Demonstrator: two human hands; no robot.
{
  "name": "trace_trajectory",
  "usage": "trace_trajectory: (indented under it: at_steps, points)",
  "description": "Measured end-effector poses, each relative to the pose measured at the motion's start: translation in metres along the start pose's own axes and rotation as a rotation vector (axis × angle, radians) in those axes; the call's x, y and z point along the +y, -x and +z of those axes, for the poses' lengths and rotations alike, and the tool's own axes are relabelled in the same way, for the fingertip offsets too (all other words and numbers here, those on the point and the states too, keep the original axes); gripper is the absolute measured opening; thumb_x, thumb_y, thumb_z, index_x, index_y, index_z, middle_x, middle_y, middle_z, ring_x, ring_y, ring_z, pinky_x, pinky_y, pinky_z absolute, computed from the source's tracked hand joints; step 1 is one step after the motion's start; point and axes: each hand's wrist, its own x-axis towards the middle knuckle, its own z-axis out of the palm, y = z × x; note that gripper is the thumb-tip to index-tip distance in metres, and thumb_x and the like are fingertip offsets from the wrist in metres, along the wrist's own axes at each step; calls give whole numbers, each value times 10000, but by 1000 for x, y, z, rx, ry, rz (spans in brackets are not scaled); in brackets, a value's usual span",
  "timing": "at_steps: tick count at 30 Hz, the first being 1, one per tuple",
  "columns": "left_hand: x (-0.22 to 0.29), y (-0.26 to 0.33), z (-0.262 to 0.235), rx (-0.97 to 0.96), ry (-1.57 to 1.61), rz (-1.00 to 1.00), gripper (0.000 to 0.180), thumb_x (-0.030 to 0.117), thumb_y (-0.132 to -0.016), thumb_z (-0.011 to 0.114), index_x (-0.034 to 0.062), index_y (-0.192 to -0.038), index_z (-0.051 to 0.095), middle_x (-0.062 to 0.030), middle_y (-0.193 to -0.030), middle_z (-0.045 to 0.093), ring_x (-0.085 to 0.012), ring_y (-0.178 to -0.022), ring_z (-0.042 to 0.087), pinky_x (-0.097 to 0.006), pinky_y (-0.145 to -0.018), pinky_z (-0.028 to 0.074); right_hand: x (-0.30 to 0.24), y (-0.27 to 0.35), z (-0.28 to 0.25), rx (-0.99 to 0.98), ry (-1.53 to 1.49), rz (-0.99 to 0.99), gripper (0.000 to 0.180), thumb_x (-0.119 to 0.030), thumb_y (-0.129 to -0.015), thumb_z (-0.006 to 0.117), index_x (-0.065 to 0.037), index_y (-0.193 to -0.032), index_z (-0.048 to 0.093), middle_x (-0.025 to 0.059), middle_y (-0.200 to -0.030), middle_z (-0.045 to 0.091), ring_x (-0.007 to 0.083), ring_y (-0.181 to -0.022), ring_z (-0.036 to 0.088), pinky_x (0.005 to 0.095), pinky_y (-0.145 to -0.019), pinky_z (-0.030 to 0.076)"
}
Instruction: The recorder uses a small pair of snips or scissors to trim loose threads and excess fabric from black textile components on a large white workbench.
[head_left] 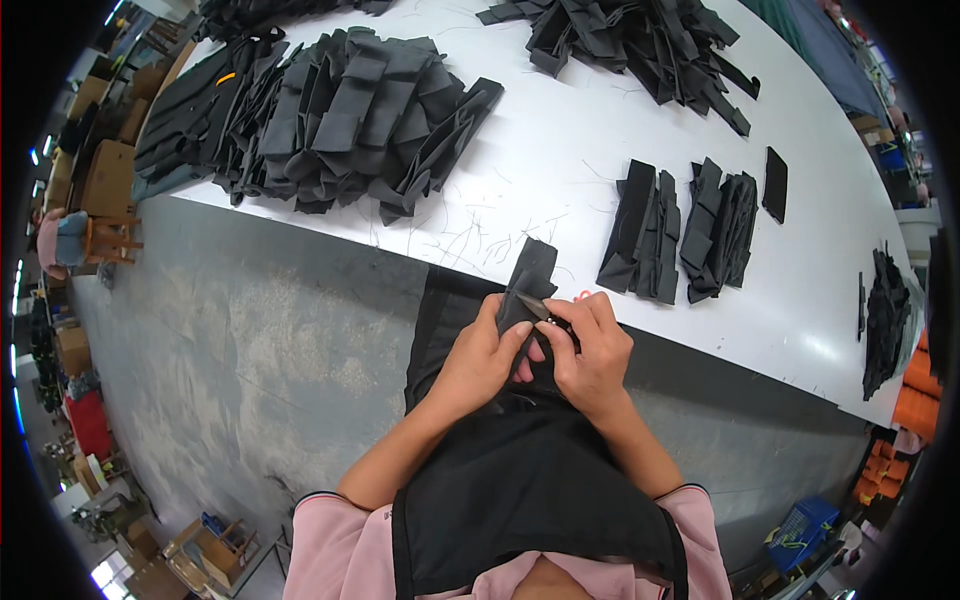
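A dark grey fabric piece (533, 268) is held in front of me, its upper end reaching over the table's near edge. My left hand (482, 352) is closed on it, thumb on top and fingers underneath. In my right hand (592, 350) is a small pair of thread snips (533, 304), gripped between thumb and fingers. The pointed metal blades lie against the cloth near my left thumb. A bit of red-orange shows behind the right fingers; I cannot tell what it belongs to.
On the white table (560, 140) lie a large heap of dark fabric pieces (350, 110), another fabric pile (640, 50), two smaller stacks (642, 232) (718, 232) and a flat black rectangular object (775, 185). Loose threads (480, 237) litter the near edge. A person (62, 243) is far left.
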Motion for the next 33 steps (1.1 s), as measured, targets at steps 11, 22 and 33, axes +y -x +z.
trace_trajectory:
  at_steps: [11,22,33]
  points:
    - [0,-1,-1,101,-381,15,256,98,-920,482,-27,-1133,412,-82,-707,638,-195,-556,619,-320,-575,483,2,-5,-8,-78,-251,250,168,11,-731,666,-14,-885,602,62,-759,529,130,-566,532,241,-524,431]
    - [-26,-7,-1,16,250,-31,366,214,-928,558,-14,-1157,385,-85,-960,558,-100,-783,555,-247,-708,479,7,25,30,-14,-504,331,169,155,-719,614,12,-803,587,20,-755,464,76,-552,534,207,-451,423]
    - [-9,-3,-9,-77,-71,72,335,81,-925,482,-42,-1223,391,-122,-928,627,-151,-766,644,-265,-700,504,17,-7,20,-256,-371,385,175,10,-761,604,-33,-930,616,98,-706,609,178,-540,600,262,-502,465]
